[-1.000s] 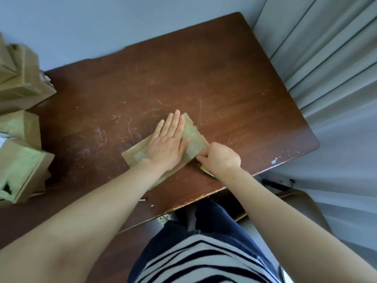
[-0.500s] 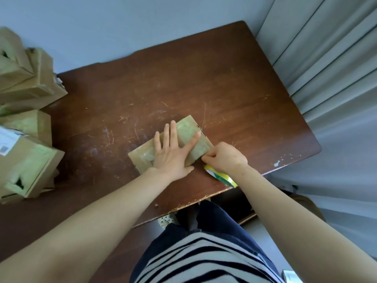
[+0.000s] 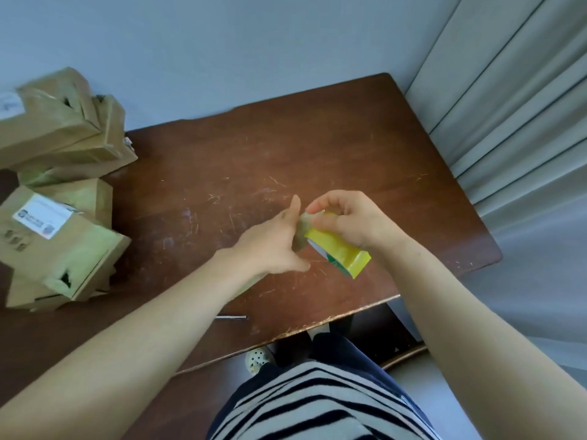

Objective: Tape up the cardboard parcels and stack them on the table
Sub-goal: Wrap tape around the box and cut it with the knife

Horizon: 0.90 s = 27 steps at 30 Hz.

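Two hands close, parcel (image 3: 301, 230) gripped in left hand (image 3: 273, 246), tape roll (image 3: 337, 253) pinched in right hand (image 3: 347, 221) alongside

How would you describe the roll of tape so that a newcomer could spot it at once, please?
Start at the brown wooden table; above its near half is the right hand. It grips the roll of tape. That roll is the only bright yellow thing; the parcels piled at the left are dull brown cardboard.
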Each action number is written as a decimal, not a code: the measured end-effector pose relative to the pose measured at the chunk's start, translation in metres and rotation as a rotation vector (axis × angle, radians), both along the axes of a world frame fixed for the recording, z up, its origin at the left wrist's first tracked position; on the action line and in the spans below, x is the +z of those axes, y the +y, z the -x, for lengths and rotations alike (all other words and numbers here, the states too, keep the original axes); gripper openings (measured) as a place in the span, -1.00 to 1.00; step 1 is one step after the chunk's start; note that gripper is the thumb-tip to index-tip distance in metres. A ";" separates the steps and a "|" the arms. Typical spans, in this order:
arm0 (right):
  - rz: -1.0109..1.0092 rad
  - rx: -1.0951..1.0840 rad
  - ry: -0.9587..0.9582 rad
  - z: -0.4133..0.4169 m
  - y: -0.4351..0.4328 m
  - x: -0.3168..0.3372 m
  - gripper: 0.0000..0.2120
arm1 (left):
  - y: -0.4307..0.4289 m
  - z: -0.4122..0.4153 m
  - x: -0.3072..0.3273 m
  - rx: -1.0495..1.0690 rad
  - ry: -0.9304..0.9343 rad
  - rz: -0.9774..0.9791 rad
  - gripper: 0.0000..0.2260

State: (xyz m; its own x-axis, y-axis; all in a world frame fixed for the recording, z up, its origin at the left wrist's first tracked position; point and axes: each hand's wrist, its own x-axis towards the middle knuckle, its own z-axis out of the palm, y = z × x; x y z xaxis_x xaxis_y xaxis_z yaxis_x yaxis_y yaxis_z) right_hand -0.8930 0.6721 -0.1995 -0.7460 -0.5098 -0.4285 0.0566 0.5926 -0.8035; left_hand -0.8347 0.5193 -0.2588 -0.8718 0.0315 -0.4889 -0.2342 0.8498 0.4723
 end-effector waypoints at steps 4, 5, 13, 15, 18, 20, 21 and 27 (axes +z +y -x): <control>0.026 -0.004 0.092 0.002 -0.010 0.002 -0.91 | 0.015 -0.007 -0.010 0.062 0.188 0.342 -0.15; 0.031 -0.012 0.128 -0.001 -0.010 0.001 -0.88 | 0.013 -0.004 -0.011 0.077 0.208 0.360 -0.23; -0.026 -0.210 0.057 -0.021 0.011 -0.056 -0.83 | -0.004 0.005 -0.015 0.043 0.195 0.309 -0.18; 0.011 -0.240 -0.005 -0.018 0.005 -0.062 -0.83 | -0.007 0.000 -0.016 -0.019 0.261 0.268 -0.12; 0.064 -0.244 -0.033 -0.013 -0.001 -0.066 -0.80 | -0.010 -0.006 -0.017 -0.291 0.497 0.362 -0.19; 0.058 -0.227 -0.013 -0.010 -0.003 -0.068 -0.81 | -0.014 -0.004 -0.016 -0.339 0.450 0.335 -0.27; 0.056 -0.225 -0.007 -0.008 -0.005 -0.068 -0.81 | -0.015 -0.002 -0.015 -0.328 0.401 0.298 -0.29; 0.075 -0.224 -0.119 -0.002 -0.004 -0.048 -0.84 | -0.023 0.006 -0.010 -0.088 0.235 -0.001 -0.29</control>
State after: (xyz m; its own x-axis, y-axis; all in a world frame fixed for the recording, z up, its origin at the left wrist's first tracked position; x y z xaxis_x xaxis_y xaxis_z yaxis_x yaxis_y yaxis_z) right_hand -0.8914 0.6684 -0.2478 -0.7903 -0.3712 -0.4875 0.2769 0.4933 -0.8246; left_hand -0.8406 0.4958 -0.2689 -0.9555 0.1121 -0.2728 -0.0432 0.8617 0.5057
